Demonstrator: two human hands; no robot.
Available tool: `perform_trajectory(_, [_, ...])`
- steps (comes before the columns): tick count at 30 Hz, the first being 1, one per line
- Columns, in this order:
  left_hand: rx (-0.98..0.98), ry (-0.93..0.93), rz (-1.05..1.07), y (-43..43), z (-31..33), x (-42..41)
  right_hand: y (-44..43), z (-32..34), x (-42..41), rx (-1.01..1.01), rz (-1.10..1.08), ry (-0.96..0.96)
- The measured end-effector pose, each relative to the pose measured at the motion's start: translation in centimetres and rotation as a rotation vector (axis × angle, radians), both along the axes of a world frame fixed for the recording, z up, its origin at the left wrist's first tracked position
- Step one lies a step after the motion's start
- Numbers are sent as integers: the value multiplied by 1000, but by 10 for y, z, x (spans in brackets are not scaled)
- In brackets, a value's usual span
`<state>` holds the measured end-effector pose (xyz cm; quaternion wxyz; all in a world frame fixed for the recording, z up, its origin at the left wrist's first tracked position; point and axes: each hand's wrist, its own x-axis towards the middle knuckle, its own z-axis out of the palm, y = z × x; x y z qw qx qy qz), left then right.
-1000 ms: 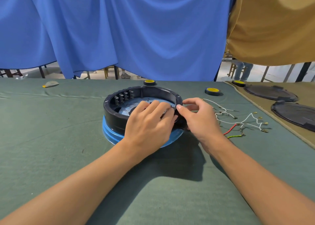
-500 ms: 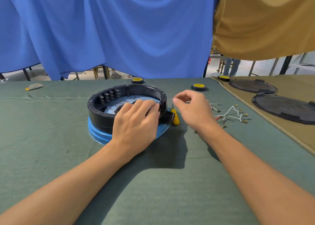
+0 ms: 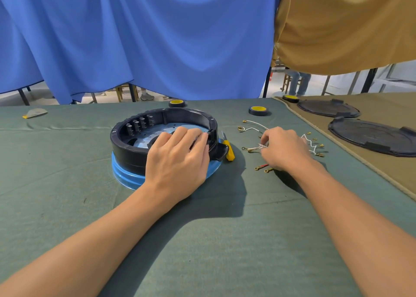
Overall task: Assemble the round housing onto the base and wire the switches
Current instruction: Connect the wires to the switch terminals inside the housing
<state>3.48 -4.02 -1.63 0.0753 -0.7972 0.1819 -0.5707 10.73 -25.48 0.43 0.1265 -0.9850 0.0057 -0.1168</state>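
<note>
Left hand (image 3: 177, 159) rests on housing (image 3: 132, 153) — right hand (image 3: 286, 150) pinches wires (image 3: 254, 148)

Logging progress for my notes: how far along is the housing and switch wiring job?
Done: the black round housing sits on the blue base, left hand resting on it. In hand: the right hand pinches a white wire. Left: no wires visible on the switches.
</note>
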Motion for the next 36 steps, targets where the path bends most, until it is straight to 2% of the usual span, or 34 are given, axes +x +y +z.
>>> perform_trajectory(3, [6, 5, 0, 1, 0, 0, -2, 1, -3, 80, 29, -95])
perform_trajectory(8, [2, 19, -5, 1, 0, 0, -2, 12, -9, 388, 199, -505])
perform_trajectory(10, [2, 19, -3, 1, 1, 0, 2, 17, -12, 533, 278, -592])
perform_trajectory(16, [-2, 40, 12, 0, 2, -3, 9, 33, -21, 1057, 424, -612])
perform_trajectory(19, [-5, 56, 18, 0, 3, -4, 12, 40, -25, 1282, 382, -593])
perform_trajectory(22, [-6, 53, 14, 0, 3, -4, 14, 38, -23, 1494, 302, -490])
perform_trajectory(28, [-7, 47, 18, 1, 1, -3, 18, 23, -20, 1488, 171, -331])
perform_trajectory(36, [-67, 25, -64, -2, 2, -5, 29, 27, -23, 1434, 230, -309])
